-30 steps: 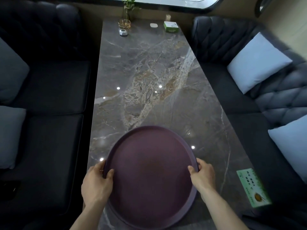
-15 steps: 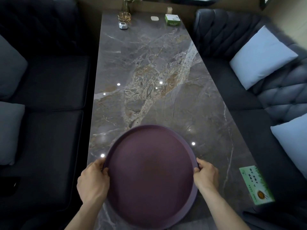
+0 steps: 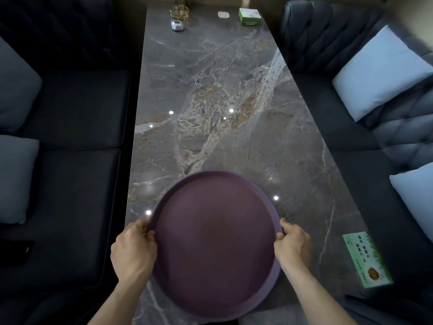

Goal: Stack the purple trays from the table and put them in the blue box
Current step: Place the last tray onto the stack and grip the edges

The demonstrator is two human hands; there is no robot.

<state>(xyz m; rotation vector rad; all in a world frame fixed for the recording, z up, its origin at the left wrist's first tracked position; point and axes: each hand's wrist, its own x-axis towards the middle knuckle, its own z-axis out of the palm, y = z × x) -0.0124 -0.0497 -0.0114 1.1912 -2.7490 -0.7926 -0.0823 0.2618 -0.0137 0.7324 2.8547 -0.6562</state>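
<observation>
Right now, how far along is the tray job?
Looks done: no loose trays remain on the marble table. In hand: the left hand and right hand grip opposite rims of the purple tray; a second rim below suggests a stack. Left: boxing them; no blue box is in view.

I see a long grey marble surface [image 3: 210, 102] with pale and brownish veins running diagonally, dotted with small bright light reflections. At my near end sits a round purple tray [image 3: 214, 249], its closest edge reaching past the surface's near edge; whether it rests flat I cannot tell. On the near right edge lies a green printed card [image 3: 365, 259]. At the far end I make out a green box [image 3: 249, 17], a small white pad [image 3: 223, 14], a small white faceted object [image 3: 177, 25], and a gold-rimmed glass holder [image 3: 179, 11] just behind it.
</observation>
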